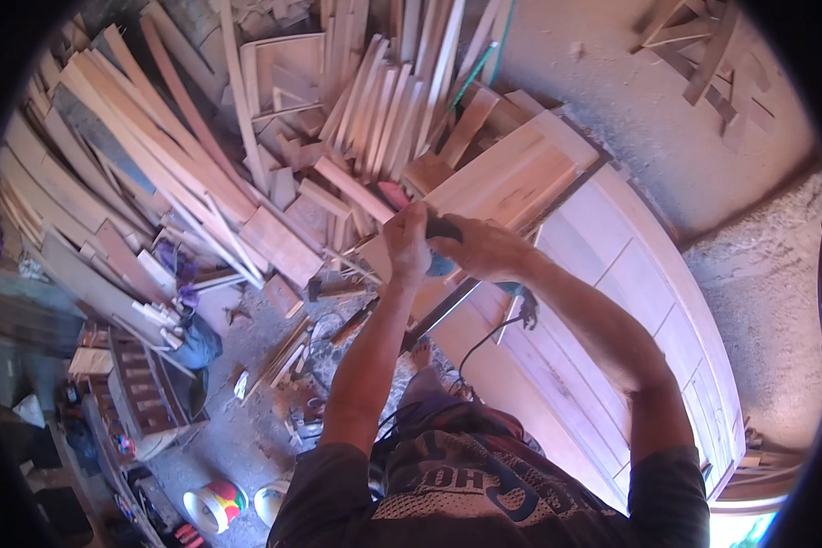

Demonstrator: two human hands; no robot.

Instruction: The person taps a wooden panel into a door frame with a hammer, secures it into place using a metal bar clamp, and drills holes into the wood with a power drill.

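Both my hands are closed round a dark hand-held tool with a teal part below; my fingers hide most of it and its exact kind. My left hand wraps its left side, thumb up. From the right, my right hand grips the tool's other side. Under and beyond it lies a pale wooden board near the end of a large panelled wooden door. A black cord loops down beside my right forearm; where it joins the tool is hidden. A small red thing shows just past my left hand.
Long planks and upright strips are heaped at the far left and back. Offcuts litter the floor at my left. A wooden crate and a colourful bucket stand at the lower left. More scraps lie far right.
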